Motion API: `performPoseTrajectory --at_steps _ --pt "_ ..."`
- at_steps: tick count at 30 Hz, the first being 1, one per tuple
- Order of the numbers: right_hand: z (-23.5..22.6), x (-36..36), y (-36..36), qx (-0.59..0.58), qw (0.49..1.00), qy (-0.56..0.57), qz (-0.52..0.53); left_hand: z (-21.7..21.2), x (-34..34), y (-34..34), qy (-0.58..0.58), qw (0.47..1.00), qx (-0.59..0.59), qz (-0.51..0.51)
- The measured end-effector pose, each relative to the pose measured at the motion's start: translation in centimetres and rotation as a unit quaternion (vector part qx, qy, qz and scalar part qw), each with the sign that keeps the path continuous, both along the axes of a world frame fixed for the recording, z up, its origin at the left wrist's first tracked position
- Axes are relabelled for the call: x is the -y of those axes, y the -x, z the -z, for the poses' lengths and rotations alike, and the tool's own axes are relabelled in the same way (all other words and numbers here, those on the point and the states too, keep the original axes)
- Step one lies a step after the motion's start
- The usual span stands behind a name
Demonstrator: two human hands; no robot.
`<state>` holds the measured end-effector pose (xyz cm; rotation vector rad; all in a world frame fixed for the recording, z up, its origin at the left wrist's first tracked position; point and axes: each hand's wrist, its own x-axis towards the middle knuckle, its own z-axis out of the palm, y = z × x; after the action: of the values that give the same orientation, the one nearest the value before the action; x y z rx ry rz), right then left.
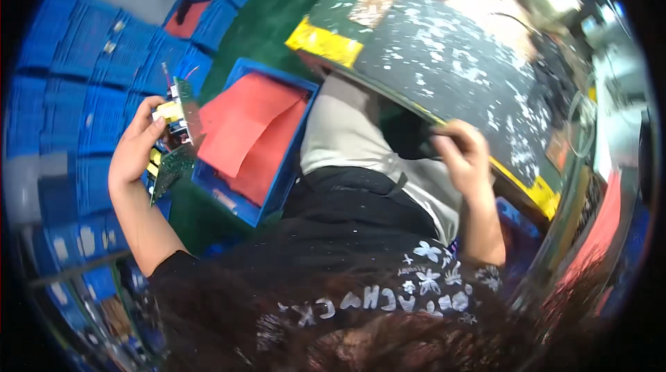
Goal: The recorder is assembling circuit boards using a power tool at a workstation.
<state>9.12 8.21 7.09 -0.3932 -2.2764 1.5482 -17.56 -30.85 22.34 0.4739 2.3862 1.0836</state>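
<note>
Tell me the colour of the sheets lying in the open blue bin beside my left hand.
The sheets are plain salmon red, showing best in the head view.

two green circuit boards (175, 172) with yellow parts (166, 111); tilted, in the left hand (135, 146)

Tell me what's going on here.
A person sits at a dark-topped workbench. Their left hand grips a green circuit board with yellow and white parts, and a second board shows just below it. Beside them stands a blue crate with red sheets inside. The right hand is curled near the bench's front edge; whether it holds anything is unclear.
</note>
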Motion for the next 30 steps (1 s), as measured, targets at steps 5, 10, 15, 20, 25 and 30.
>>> performPoseTrajectory --at_steps 5,10,15,20,25,30 --pt "-3.1 4.0 2.4 0.037 0.947 0.24 -0.21 1.1 -16.4 -3.2 -0.015 0.948 0.146 0.283" --pt "-2.6 4.9 -0.6 -0.055 0.929 0.361 -0.062 3.8 -25.4 -8.6 0.053 0.863 0.026 0.501" --pt "0.6 4.8 -2.3 -0.131 0.9 0.414 0.046 5.9 -27.8 -11.1 0.054 0.83 -0.065 0.551" --pt "2.0 2.6 -3.7 -0.192 0.835 0.49 0.164 6.5 -27.9 -9.6 0.009 0.88 0.042 0.473" --pt "4.0 -5.8 -9.4 -0.199 0.84 0.369 0.343 8.0 -26.3 -5.2 -0.062 0.938 0.187 0.286" --pt "3.3 -12.8 -11.0 -0.072 0.861 0.37 0.342 8.6 -28.3 -1.7 -0.183 0.937 0.244 0.167"
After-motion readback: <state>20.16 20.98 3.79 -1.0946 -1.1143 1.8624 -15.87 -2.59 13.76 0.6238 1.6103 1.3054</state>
